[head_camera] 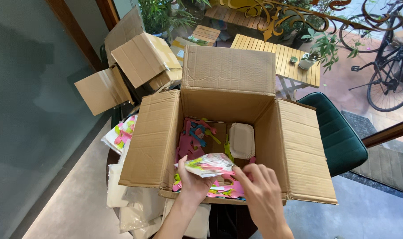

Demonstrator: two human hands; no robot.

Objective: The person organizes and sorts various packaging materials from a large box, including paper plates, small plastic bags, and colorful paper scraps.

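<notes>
A large open cardboard box (157, 137) stands in front of me with all flaps folded out. Inside lie several loose pink, blue and yellow plastic utensils (193, 137) and a stack of white rectangular paper trays (242, 140). My left hand (190, 181) grips a clear plastic bag of coloured utensils (210, 164) over the box's near edge. My right hand (259, 190) touches the same bag at its right end, fingers pinching it.
Another bag of coloured utensils (122, 132) and white packets (121, 194) lie left of the box. A second open cardboard box (135, 62) sits behind. A green chair (338, 137) stands at right, a wooden slatted table (294, 62) and bicycles (387, 75) beyond.
</notes>
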